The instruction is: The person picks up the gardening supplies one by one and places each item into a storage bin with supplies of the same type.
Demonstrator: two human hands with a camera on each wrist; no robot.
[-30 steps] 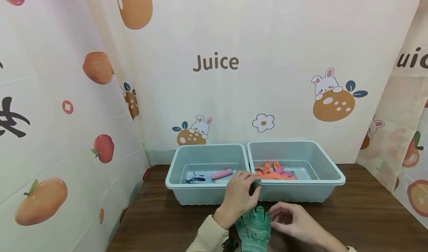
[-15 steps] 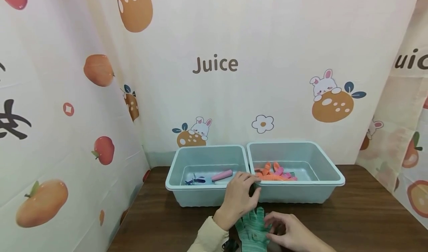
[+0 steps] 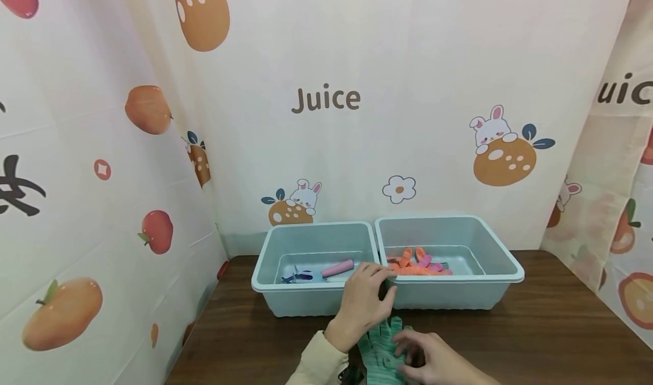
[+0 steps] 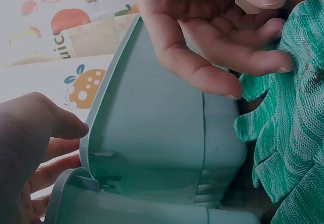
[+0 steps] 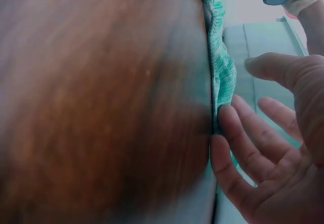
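Note:
My left hand (image 3: 357, 305) rests at the front rims of two pale blue-green bins, where they meet. In the left wrist view its thumb and fingers lie relaxed at the rim of the right bin (image 4: 152, 112). Below it a green knitted glove (image 3: 378, 348) lies flat on the table, fingers toward the bins. My right hand (image 3: 433, 359) is over the glove's right side, its fingers loosely bent. The right wrist view has the fingertips (image 5: 226, 116) right at the glove's edge (image 5: 224, 67), thumb held apart. Part of the glove is hidden under this hand.
The left bin (image 3: 316, 232) holds a pink cylinder (image 3: 338, 268) and small dark blue pieces (image 3: 297, 276). Orange and pink items (image 3: 417, 265) lie in the right bin. A printed curtain (image 3: 326, 147) hangs behind the brown wooden table (image 3: 561, 328).
My right hand has moved left and toward me, from beside the glove's fingers to over its right side. The left hand stays at the bin rims.

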